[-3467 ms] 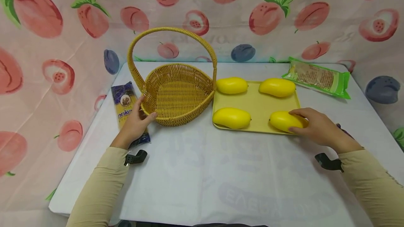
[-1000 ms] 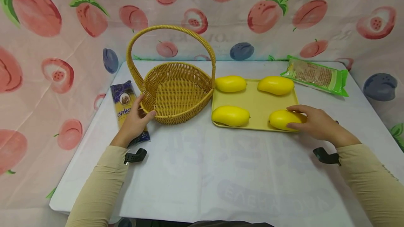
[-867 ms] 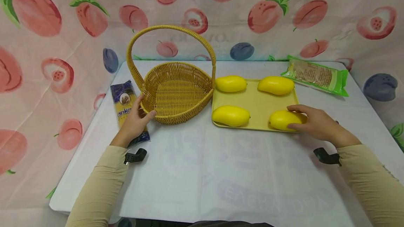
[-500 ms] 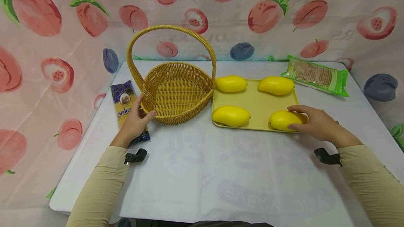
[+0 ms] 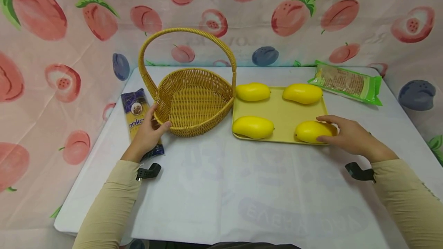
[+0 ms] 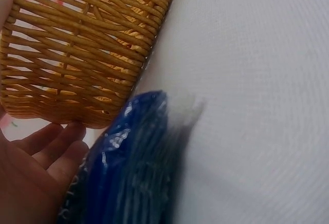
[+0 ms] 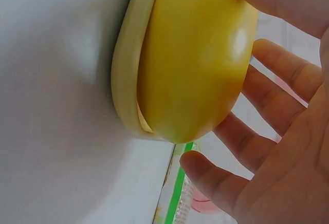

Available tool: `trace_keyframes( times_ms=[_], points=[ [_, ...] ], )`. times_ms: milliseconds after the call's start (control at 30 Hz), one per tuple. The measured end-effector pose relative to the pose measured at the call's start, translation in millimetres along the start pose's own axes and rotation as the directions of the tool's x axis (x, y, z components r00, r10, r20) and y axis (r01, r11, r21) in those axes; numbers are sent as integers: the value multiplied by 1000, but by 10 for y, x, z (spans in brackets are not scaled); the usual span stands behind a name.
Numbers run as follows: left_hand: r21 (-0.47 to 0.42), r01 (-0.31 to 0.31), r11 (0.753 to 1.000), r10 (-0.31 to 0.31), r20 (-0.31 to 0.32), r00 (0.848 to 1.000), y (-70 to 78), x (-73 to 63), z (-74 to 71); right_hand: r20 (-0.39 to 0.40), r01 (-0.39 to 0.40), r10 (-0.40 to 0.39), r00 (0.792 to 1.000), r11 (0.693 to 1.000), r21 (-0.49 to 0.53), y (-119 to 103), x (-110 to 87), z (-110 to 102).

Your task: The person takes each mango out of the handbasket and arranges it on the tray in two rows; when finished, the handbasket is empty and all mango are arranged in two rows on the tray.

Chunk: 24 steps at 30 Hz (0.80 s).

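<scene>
The left hand [image 5: 148, 133] holds the near left side of a yellow wicker basket [image 5: 197, 130], thumb toward its front and fingers along its outer wall. In the left wrist view, fingertips meet the woven wall [image 6: 77, 54]. The basket has a tall arched handle and a bare inside. The right hand [image 5: 349, 135] is around the right end of a yellow mango [image 5: 309, 131], thumb on the near side. The right wrist view shows the thumb on this mango [image 7: 195, 59] and the other fingers spread beside it. It lies at the near right corner of a pale yellow tray [image 5: 283, 116].
Three more mangoes lie on the tray: near left [image 5: 253, 127], far left [image 5: 253, 92], far right [image 5: 302, 93]. A blue-and-yellow packet [image 5: 133, 107] lies partly beneath the left hand. A green-edged packet [image 5: 347, 83] lies at the back right of the white-covered table [image 5: 221, 195].
The head view has shifted slightly since the oldest frame. Both hands keep their places at the basket and the mango; no object has visibly moved.
</scene>
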<state>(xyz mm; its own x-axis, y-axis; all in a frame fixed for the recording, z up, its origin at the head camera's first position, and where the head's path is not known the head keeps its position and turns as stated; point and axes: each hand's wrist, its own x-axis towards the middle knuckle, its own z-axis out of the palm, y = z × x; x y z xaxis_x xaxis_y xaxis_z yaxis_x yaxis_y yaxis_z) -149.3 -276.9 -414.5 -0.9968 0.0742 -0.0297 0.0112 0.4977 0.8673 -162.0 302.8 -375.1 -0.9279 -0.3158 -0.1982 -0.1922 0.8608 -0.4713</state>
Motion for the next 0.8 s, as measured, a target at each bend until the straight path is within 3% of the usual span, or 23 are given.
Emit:
trace_keyframes(
  times_ms=[300,500,667,800],
  points=[
    [4,9,1000,-9,13,1000,11,2,-21,21,-26,26,999,1000,2,3,-8,-12],
    [117,59,991,-60,5,998,103,-11,-84,27,-45,44,999,999,10,10,-29,-16],
    [270,0,963,11,-37,999,252,-16,-143,1,-39,39,999,999,15,-4,-19,-37],
    [336,-48,940,68,-49,996,403,-18,-172,-4,-55,55,998,998,12,-10,-11,-79]
  ],
)
